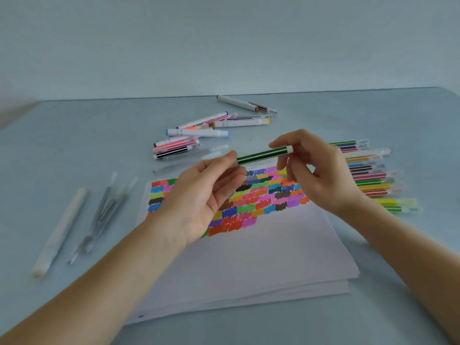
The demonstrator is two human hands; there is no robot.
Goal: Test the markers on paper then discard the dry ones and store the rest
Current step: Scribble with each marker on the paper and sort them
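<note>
Pale blue-grey tabletop (74, 145) against plain pale wall. No box, cup or bin in view; markers lying loose in groups. Stack of white paper sheets (249, 257) at centre, top sheet covered across far half with rows of multicoloured scribble patches (263, 195).

Dark green striped marker with white end cap (261, 155) held level in the air above far edge of paper. Right hand (321, 175) pinching capped end between thumb and fingertips. Left hand (209, 192) palm up, fingertips closed round the other end.

Right of paper: row of striped coloured markers with clear caps (368, 175), side by side. Beyond paper: loose pile of white-barrelled markers (199, 135). Left of paper: blurred cream-coloured pen (59, 230) beside several thin clear pens (104, 212).
</note>
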